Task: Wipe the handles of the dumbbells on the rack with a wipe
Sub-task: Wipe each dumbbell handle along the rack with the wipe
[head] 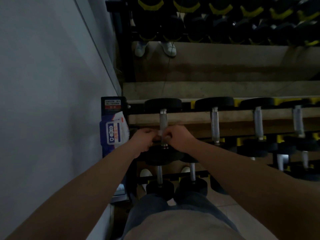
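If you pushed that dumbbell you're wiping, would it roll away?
Probably not far: the dumbbell has round black ends, but they sit on the rack, which likely holds it. It looks solid, so probably heavy and stiff. Its rough-looking metal handle, under the wipe, likely isn't slippery.

Black dumbbells have silver handles (knurled); the wipe pack is blue-and-white.

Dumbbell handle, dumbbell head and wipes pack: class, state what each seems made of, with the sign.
Dumbbell handle: likely metal, silvery, with a textured grip. Dumbbell head: probably rubber-coated, matte black, no shine. Wipes pack: soft plastic film, printed and creased.
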